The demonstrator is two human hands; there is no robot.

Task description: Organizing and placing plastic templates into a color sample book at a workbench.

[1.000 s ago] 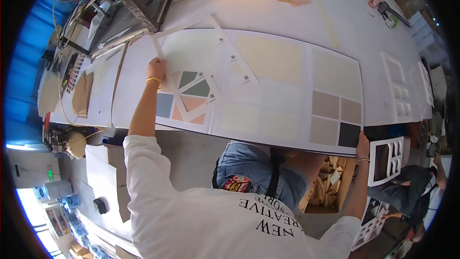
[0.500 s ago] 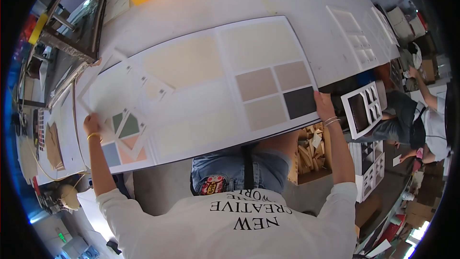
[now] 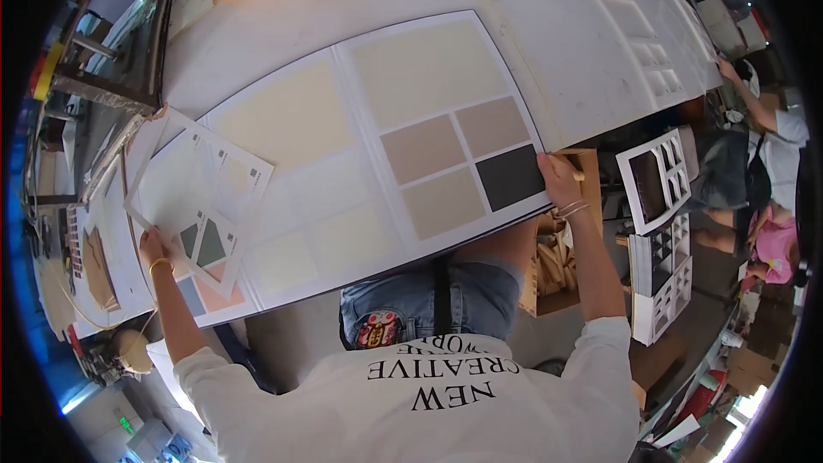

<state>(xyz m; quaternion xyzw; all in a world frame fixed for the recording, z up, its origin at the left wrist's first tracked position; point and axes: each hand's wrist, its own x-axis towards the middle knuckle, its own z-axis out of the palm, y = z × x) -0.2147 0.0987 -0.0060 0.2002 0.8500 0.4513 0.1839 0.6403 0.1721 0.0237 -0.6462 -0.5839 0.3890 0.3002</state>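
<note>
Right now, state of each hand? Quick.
Left hand: closed on the left edge of the big sample board, beside a loose swatch sheet.
Right hand: closed on the board's right edge, by the dark swatch.

Looks like a workshop or small production floor for sample boards. A long white worktable point(image 3: 360, 0) carries a big board of beige, tan and dark swatches point(image 3: 377, 154), with white cut-out frames point(image 3: 656, 180) stacked beside it (more lie on the far end of the table). There's a metal-framed machine point(image 3: 111, 60) at the left, cardboard boxes point(image 3: 754, 369) on the floor, and another person point(image 3: 763, 120) nearby.
</note>
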